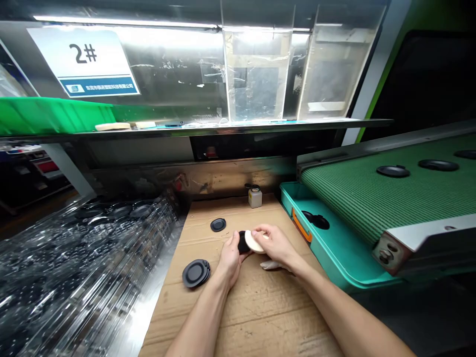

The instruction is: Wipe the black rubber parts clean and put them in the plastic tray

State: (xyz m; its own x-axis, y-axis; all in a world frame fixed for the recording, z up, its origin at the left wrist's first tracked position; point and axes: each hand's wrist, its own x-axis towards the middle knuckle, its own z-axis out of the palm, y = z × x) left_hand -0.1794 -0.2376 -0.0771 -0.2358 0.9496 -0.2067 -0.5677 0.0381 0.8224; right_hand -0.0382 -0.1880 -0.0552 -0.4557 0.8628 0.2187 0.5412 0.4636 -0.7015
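My left hand is closed around the edge of a round black plastic part. Pinched in the fingers of my right hand is a round white pad, which overlaps the right side of that part. Both are held over a cardboard sheet. A light-coloured cloth-like piece lies under my right hand, partly covered by it. Left of my hands sits a small stack of black round parts, with a single black part farther back.
A small square bottle stands at the cardboard's back. Clear plastic trays with black parts are stacked on the left. To the right, a green conveyor belt carries several black parts above a teal bin. A metal shelf spans the back.
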